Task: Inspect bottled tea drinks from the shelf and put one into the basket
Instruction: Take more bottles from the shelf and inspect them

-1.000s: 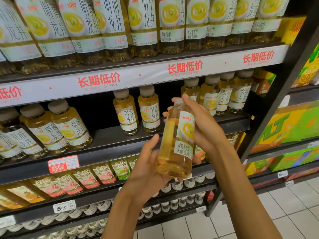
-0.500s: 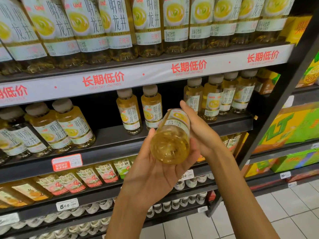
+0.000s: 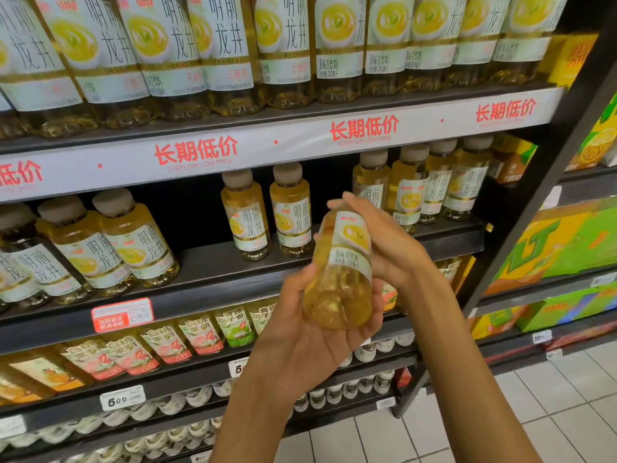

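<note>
A small bottle of yellow tea [image 3: 344,269] with a white and green label is held in front of the middle shelf, tilted with its base toward me. My left hand [image 3: 300,342] cups its lower part from below, thumb on the left side. My right hand [image 3: 384,235] wraps round its top end and hides the cap. Two like bottles [image 3: 267,212] stand upright on the shelf just behind. No basket is in view.
Large tea bottles [image 3: 283,51] fill the top shelf. More small ones stand at left [image 3: 110,242] and right [image 3: 430,182] of the middle shelf [image 3: 213,262]. Lower shelves hold other drinks [image 3: 160,345]. Green and yellow cartons [image 3: 567,245] fill the neighbouring rack; tiled floor lies lower right.
Over the last second the bottle was tipped from near upright until its base faced me, and has now swung part of the way back, showing more of its label. Both hands stay on it.
</note>
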